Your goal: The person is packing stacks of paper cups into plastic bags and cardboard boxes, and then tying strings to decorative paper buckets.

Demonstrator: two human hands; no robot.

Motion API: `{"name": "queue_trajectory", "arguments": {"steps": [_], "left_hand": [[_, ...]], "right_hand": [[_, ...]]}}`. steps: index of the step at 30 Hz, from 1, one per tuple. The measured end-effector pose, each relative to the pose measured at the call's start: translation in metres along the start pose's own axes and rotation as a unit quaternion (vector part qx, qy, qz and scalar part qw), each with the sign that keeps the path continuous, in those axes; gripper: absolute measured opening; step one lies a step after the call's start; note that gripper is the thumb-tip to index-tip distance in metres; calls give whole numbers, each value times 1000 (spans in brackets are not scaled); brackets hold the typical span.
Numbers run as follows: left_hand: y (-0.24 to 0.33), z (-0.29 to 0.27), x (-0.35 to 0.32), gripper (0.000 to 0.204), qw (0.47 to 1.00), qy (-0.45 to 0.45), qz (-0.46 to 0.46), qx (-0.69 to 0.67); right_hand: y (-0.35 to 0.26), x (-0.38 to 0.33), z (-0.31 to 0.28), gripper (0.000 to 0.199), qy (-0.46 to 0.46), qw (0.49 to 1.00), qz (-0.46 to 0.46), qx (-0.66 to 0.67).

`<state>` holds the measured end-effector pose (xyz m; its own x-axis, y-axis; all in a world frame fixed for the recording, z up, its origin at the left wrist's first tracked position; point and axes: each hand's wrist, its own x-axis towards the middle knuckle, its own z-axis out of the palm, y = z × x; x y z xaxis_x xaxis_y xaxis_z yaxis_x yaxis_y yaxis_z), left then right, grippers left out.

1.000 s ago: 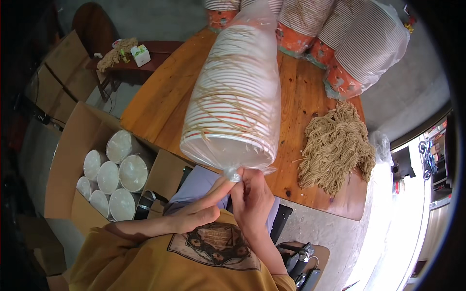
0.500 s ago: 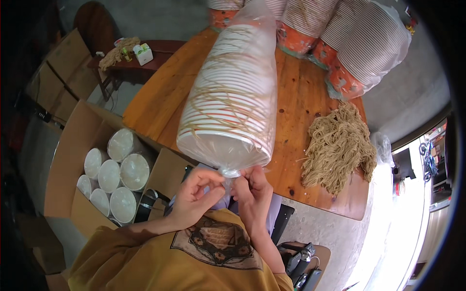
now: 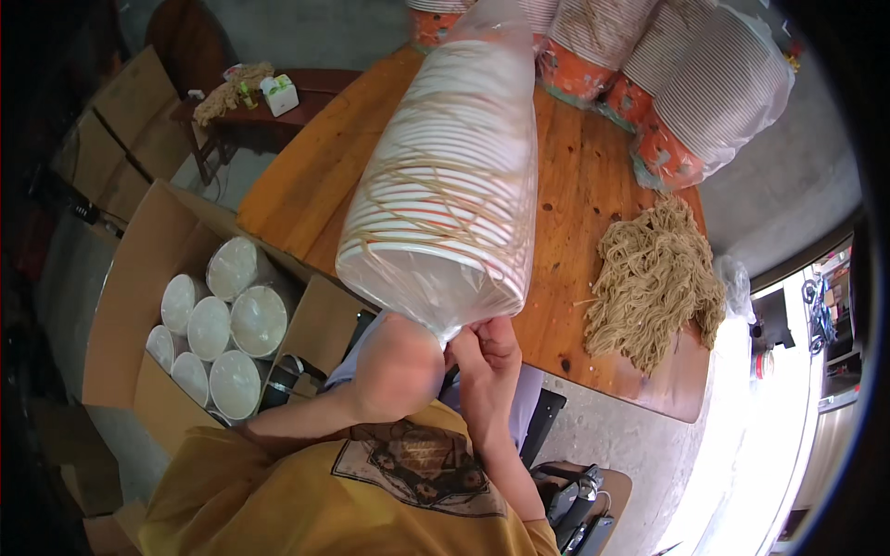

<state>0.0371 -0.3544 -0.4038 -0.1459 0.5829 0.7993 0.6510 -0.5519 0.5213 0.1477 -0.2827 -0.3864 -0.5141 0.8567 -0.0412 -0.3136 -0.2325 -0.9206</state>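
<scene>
A tall stack of white paper bowls in a clear plastic bag (image 3: 450, 199), wound with tan string, leans from the wooden table (image 3: 593, 167) toward me. My right hand (image 3: 487, 350) pinches the gathered plastic end at the bag's near bottom. My left hand (image 3: 400, 366) is balled up against the same end, beside the right hand, gripping the plastic. Both hands sit right under the bag, at my chest.
A loose heap of tan string (image 3: 654, 278) lies on the table to the right. More bagged bowl stacks (image 3: 714, 93) lean at the far end. An open cardboard box (image 3: 120, 306) on my left holds several bagged stacks standing upright. A small side table (image 3: 250, 93) stands beyond.
The bag has tipped closer to me. My left hand, flat with fingers extended a second ago, has closed into a fist on the bag's end beside the right hand.
</scene>
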Motion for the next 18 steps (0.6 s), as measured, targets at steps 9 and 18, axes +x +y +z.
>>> {"name": "queue_trajectory", "arguments": {"steps": [9,18], "left_hand": [[34,-31,28,28,1000,12,-10,-4],[76,-78,103,18,995,8,18,-100]], "right_hand": [[-27,-12,2,51,-6,707,-504,-495],[-101,20,57,35,-20,644,-603,-470]]}}
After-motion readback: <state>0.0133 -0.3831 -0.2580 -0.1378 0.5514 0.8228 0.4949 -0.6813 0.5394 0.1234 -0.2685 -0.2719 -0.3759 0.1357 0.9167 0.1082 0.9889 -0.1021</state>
